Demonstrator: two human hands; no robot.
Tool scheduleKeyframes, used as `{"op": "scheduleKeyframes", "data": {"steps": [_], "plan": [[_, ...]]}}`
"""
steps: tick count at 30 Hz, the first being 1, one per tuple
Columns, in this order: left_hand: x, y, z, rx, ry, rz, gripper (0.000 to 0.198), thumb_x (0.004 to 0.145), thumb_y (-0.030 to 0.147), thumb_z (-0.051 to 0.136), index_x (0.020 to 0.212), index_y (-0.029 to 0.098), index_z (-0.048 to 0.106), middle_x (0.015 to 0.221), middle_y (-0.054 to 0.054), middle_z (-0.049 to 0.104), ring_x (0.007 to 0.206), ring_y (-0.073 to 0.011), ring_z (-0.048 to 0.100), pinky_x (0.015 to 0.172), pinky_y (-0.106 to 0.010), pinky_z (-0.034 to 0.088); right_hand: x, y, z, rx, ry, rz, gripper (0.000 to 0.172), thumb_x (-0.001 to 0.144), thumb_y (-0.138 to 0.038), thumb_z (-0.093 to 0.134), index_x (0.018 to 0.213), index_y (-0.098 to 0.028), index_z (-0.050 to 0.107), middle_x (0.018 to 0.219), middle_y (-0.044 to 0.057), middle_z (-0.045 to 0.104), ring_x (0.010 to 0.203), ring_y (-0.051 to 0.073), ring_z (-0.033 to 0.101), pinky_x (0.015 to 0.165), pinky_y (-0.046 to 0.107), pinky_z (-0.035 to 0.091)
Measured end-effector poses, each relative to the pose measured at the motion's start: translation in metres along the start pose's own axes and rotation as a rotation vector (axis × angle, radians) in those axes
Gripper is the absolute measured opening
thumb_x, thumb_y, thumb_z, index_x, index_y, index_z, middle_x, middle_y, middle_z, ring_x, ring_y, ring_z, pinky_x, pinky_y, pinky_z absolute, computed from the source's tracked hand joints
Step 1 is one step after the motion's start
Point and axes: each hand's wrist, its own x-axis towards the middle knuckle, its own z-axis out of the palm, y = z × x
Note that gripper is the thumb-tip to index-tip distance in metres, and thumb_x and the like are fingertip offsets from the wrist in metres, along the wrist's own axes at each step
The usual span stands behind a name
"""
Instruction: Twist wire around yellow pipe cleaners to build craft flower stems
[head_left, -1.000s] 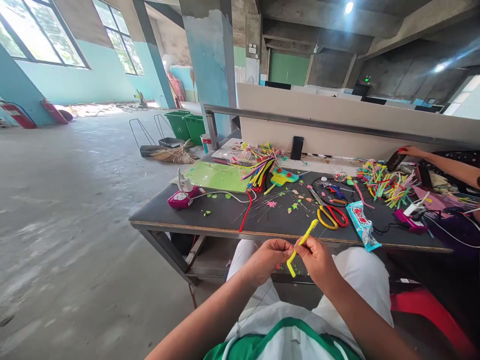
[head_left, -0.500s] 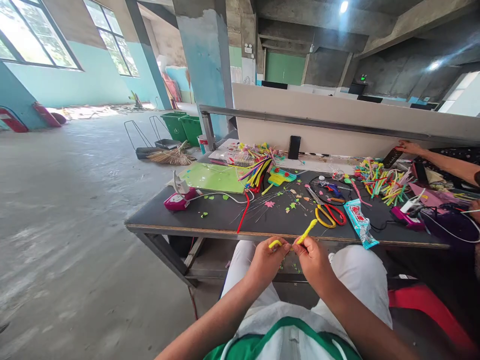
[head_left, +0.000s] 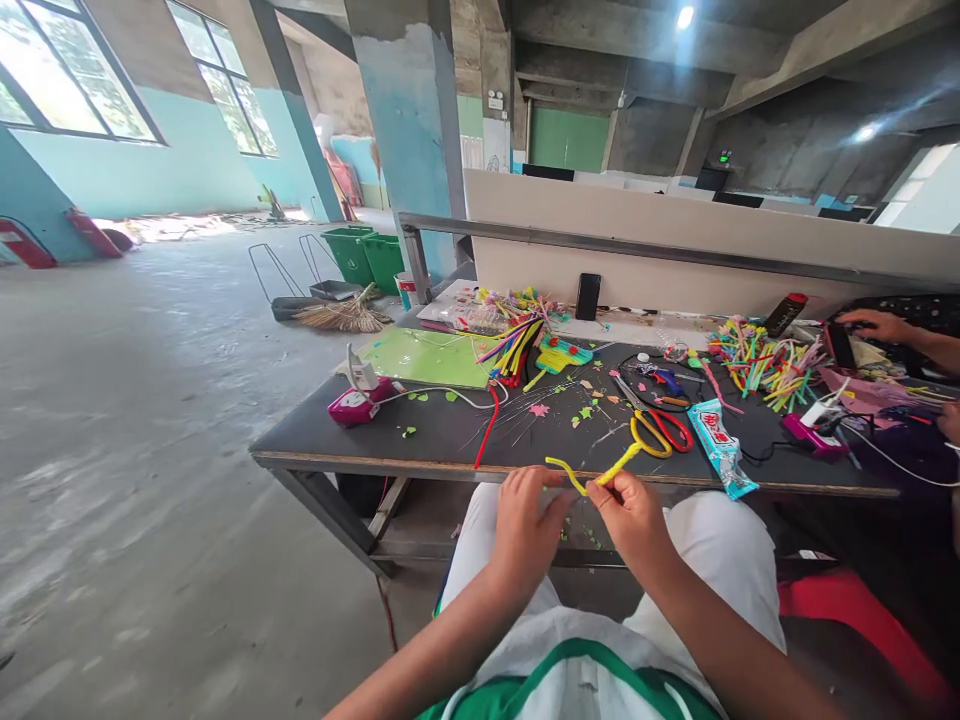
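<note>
While a red stem [head_left: 488, 425] lies at the near edge of the dark table [head_left: 300, 425], to the left of the work, the person's left hand [head_left: 527, 525] has just let go of the yellow stem [head_left: 619, 464]. Half a second ago both hands pinched it close together; now the left thumb and fingers stand apart beside its thin end, though whether a fingertip brushes it I cannot tell. That end, curled in the left hand before, now points left and far, with a bend just left of the right hand's grip. The right hand [head_left: 626, 505] pinches the stem between thumb and forefinger, so the piece is held from one side only, over the near edge, leaving the left hand free. Its thicker end points right and far, towards the scissors [head_left: 640, 406]; whether they touch is unclear. Farther right lies a blue packet [head_left: 718, 445]. At the far right, a co-worker's hand [head_left: 879, 326] has come away from the red-topped dark container [head_left: 785, 315], which stays tilted beside the coloured stems [head_left: 739, 355]
</note>
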Motion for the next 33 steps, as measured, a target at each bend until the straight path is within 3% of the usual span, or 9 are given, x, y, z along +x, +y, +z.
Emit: {"op": "scheduleKeyframes", "data": {"steps": [2, 4, 9, 15, 18, 21, 25, 28, 33], "plan": [[-0.005, 0.005, -0.002, 0.182, 0.011, 0.247, 0.01, 0.082, 0.022, 0.057, 0.09, 0.02, 0.062, 0.101, -0.006, 0.064, 0.103, -0.0225, 0.052, 0.094, -0.039, 0.034, 0.0, -0.001, 0.003, 0.019, 0.002, 0.016, 0.026, 0.083, -0.04, 0.054, 0.07, -0.018, 0.061, 0.061, 0.002, 0.062, 0.059, 0.016, 0.055, 0.054, 0.024, 0.039], [-0.007, 0.008, -0.003, 0.283, -0.006, 0.378, 0.013, 0.085, 0.019, 0.053, 0.092, 0.021, 0.063, 0.102, -0.005, 0.065, 0.103, -0.0223, 0.051, 0.095, -0.04, 0.032, -0.002, -0.003, 0.005, 0.048, -0.004, 0.024, 0.028, 0.083, -0.041, 0.053, 0.069, -0.018, 0.061, 0.061, 0.002, 0.062, 0.057, 0.016, 0.055, 0.054, 0.024, 0.04], [-0.004, 0.007, 0.0, 0.349, -0.024, 0.415, 0.015, 0.086, 0.016, 0.05, 0.084, 0.021, 0.064, 0.092, -0.003, 0.068, 0.096, -0.0203, 0.054, 0.093, -0.039, 0.031, -0.005, -0.002, 0.007, 0.038, 0.001, -0.003, 0.027, 0.082, -0.038, 0.054, 0.067, -0.018, 0.061, 0.058, 0.002, 0.062, 0.054, 0.015, 0.053, 0.051, 0.024, 0.039], [0.0, 0.011, -0.003, 0.154, -0.189, 0.169, 0.016, 0.081, 0.015, 0.055, 0.066, 0.017, 0.061, 0.07, -0.002, 0.063, 0.077, -0.0166, 0.053, 0.08, -0.033, 0.035, -0.009, -0.001, 0.0, 0.09, -0.067, -0.152, 0.015, 0.081, -0.026, 0.054, 0.07, -0.019, 0.06, 0.065, 0.002, 0.062, 0.06, 0.015, 0.055, 0.056, 0.024, 0.042], [0.005, 0.011, -0.007, -0.126, -0.377, -0.053, 0.017, 0.076, 0.02, 0.059, 0.06, 0.015, 0.059, 0.063, 0.0, 0.057, 0.069, -0.0144, 0.049, 0.067, -0.028, 0.035, -0.01, -0.003, -0.005, 0.141, -0.135, -0.172, 0.014, 0.081, -0.024, 0.053, 0.069, -0.019, 0.059, 0.066, 0.001, 0.061, 0.058, 0.013, 0.055, 0.054, 0.023, 0.043], [0.009, 0.005, -0.01, -0.499, -0.612, -0.289, 0.02, 0.076, 0.031, 0.061, 0.066, 0.013, 0.061, 0.062, 0.001, 0.052, 0.06, -0.0111, 0.044, 0.059, -0.025, 0.031, -0.009, -0.005, -0.01, 0.19, -0.201, -0.175, 0.012, 0.082, -0.024, 0.053, 0.072, -0.02, 0.059, 0.067, 0.0, 0.062, 0.058, 0.013, 0.056, 0.055, 0.022, 0.044], [0.011, -0.004, -0.009, -0.819, -0.784, -0.408, 0.033, 0.075, 0.043, 0.062, 0.065, 0.012, 0.059, 0.064, -0.001, 0.053, 0.062, -0.0111, 0.046, 0.064, -0.026, 0.036, -0.007, -0.006, -0.01, 0.213, -0.242, -0.173, 0.011, 0.083, -0.025, 0.052, 0.076, -0.02, 0.058, 0.067, 0.0, 0.063, 0.059, 0.013, 0.057, 0.057, 0.023, 0.045], [0.01, -0.001, -0.008, -0.634, -0.724, -0.315, 0.034, 0.079, 0.045, 0.057, 0.072, 0.012, 0.06, 0.068, -0.002, 0.057, 0.066, -0.013, 0.05, 0.067, -0.027, 0.038, -0.005, -0.004, -0.008, 0.131, -0.174, -0.13, 0.016, 0.084, -0.029, 0.051, 0.074, -0.019, 0.058, 0.067, 0.001, 0.062, 0.061, 0.014, 0.058, 0.058, 0.023, 0.045], [0.002, 0.016, -0.006, 0.183, -0.303, 0.122, 0.01, 0.074, 0.025, 0.065, 0.079, 0.018, 0.06, 0.082, -0.002, 0.063, 0.085, -0.0198, 0.054, 0.085, -0.036, 0.036, -0.002, -0.001, -0.002, -0.034, -0.036, -0.088, 0.021, 0.084, -0.033, 0.051, 0.073, -0.017, 0.06, 0.065, 0.003, 0.063, 0.06, 0.015, 0.057, 0.057, 0.024, 0.042]]}}
